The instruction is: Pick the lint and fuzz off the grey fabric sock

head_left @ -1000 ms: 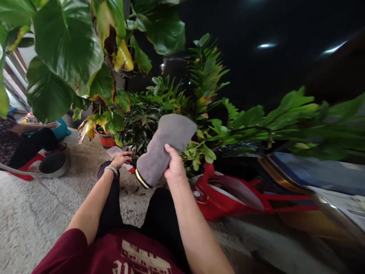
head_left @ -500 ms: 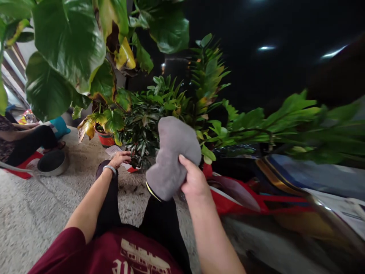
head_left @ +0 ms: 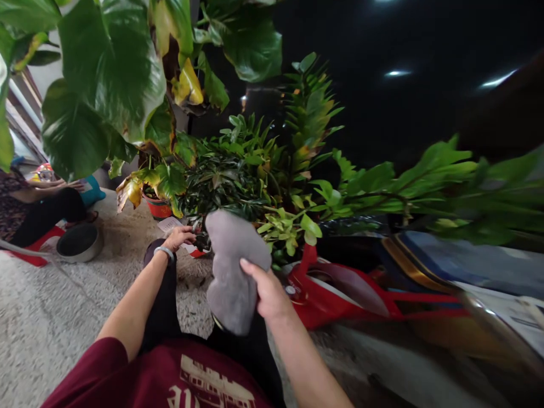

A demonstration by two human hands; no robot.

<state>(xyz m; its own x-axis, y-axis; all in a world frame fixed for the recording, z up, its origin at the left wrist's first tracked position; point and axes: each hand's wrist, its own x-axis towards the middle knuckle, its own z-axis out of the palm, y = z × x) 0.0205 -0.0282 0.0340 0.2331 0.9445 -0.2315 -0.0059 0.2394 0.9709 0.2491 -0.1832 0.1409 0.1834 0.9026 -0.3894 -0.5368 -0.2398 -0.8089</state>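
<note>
My right hand (head_left: 266,290) grips a grey plush piece (head_left: 233,263) with wavy sides, the thumb lying flat on its face. A dark edge with a thin yellow line shows at its lower end; its exact kind I cannot tell. The piece is held over my right thigh, in front of the leafy plants. My left hand (head_left: 181,238), with a pale bracelet on the wrist, rests by my left knee. Its fingers are stretched out near the low dark leaves (head_left: 216,175), and whether they touch them I cannot tell. It appears to hold nothing.
A red pot (head_left: 158,208) and large leaves (head_left: 110,62) stand ahead on the left. A grey basin (head_left: 80,243) sits on the concrete floor beside another seated person (head_left: 36,207). Red bags (head_left: 327,306) lie close on the right.
My right hand has moved the grey plush piece down and to the left, and it is tilted differently. My left hand has stayed nearly in place. The other person's hands have shifted slightly.
</note>
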